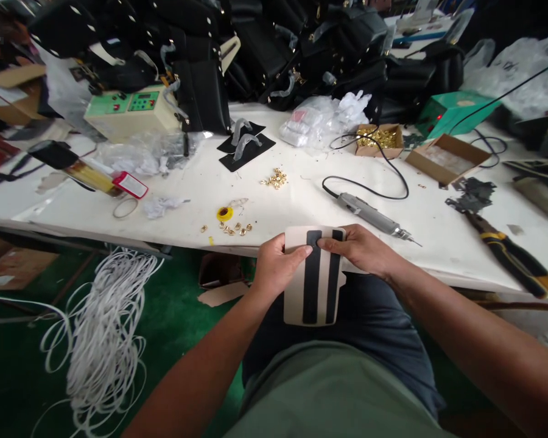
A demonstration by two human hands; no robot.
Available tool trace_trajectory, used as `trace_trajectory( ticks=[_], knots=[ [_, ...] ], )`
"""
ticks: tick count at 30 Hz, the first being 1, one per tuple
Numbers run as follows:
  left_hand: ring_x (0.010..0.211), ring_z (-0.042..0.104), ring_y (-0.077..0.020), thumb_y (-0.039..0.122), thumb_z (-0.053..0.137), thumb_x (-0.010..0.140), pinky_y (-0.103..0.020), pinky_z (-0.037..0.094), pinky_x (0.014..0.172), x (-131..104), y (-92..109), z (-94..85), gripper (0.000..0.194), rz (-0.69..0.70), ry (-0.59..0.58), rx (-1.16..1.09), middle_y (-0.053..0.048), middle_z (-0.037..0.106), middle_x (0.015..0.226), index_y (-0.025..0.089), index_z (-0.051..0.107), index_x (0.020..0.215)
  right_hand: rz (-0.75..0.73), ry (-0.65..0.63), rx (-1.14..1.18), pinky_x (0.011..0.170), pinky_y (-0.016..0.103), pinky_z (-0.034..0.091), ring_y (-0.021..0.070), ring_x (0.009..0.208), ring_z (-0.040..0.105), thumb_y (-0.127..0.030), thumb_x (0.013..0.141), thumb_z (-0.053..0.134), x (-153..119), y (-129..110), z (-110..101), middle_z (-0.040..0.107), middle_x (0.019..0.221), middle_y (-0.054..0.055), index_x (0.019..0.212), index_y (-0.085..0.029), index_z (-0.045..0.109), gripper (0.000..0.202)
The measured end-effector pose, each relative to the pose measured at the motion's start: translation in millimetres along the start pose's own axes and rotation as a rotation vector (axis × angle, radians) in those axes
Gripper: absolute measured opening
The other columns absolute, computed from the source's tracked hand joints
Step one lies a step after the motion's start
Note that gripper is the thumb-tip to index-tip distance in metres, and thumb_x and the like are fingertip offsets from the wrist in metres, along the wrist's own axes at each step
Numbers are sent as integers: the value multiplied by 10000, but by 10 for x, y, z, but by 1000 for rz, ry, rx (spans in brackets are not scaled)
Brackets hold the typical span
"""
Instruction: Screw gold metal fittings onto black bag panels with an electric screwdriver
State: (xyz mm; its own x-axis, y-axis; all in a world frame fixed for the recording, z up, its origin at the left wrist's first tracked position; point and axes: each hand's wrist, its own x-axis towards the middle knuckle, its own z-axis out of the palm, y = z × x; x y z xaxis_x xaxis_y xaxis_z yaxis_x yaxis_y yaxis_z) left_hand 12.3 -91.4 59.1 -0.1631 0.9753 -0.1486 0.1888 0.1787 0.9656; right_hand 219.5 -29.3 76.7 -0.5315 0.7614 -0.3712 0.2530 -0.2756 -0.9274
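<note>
A flat cream panel (294, 304) with two black strips running along it hangs over my lap at the table edge. My left hand (276, 263) grips its left side, the thumb lying across one black strip. On the upper right, my right hand (358, 248) pinches the same panel, its thumb tip close to the left thumb. The fingers behind the panel are hidden. Just beyond my hands lie small gold metal fittings (231, 230) and a yellow ring-shaped piece (224, 213). A grey electric screwdriver (369, 213) rests to the right, its bit pointing towards me.
Black bags (201, 91) are heaped at the back. A cardboard box (380, 141) holds gold parts. Pliers (506, 249) lie at the right, beside dark scraps (477, 194). A green powered box (456, 112) stands behind. White cord (105, 340) hangs in a bundle at the left.
</note>
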Motion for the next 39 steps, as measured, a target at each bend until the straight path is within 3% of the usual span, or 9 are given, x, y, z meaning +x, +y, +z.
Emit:
trace_trajectory(
  ticks=[8,12,23,29,33,36,39],
  knots=[
    [773,718,-224,341,820,699,-291,560,661,467,-201,38,289,-122,-47,-113,-47,789,855,158,774,918,100,120,-65,647,308,531,225,714,696,-407,800,798,437,0,-48,783,812,66,797,-165,783,242],
    [797,720,-232,288,802,680,-294,559,681,654,-242,68,268,-177,-66,-102,-58,789,865,155,778,911,180,150,-84,612,277,502,193,668,667,-336,807,768,637,54,-76,767,790,80,760,-157,758,186],
    [813,730,-238,250,762,717,-284,536,664,805,-212,75,205,-168,-129,150,-47,798,877,171,778,906,251,240,-390,529,247,423,169,642,649,-305,813,755,839,134,-57,735,742,40,798,-159,745,147],
    [816,732,-242,248,752,741,-290,530,665,840,-179,77,161,-97,-141,322,-42,790,857,172,765,882,258,257,-524,532,236,417,155,641,631,-295,813,752,834,53,-21,703,717,24,783,-153,713,150],
    [880,736,-260,233,749,758,-347,564,798,817,-136,82,186,-28,-143,369,-47,791,917,177,754,935,244,261,-556,536,236,410,154,651,631,-272,821,734,805,-4,4,709,734,34,792,-142,728,133],
    [1098,705,-296,203,748,774,-424,550,989,768,-153,85,446,87,-73,456,-98,752,1173,172,700,1216,231,269,-571,560,235,422,171,709,662,-259,821,731,792,-28,21,744,802,59,842,-129,757,134],
    [1324,589,-319,245,773,799,-471,522,1094,717,-229,60,674,322,62,635,-131,599,1442,221,571,1441,220,281,-585,573,247,429,199,758,683,-271,812,735,797,-28,26,767,861,92,901,-115,785,186]
  ],
)
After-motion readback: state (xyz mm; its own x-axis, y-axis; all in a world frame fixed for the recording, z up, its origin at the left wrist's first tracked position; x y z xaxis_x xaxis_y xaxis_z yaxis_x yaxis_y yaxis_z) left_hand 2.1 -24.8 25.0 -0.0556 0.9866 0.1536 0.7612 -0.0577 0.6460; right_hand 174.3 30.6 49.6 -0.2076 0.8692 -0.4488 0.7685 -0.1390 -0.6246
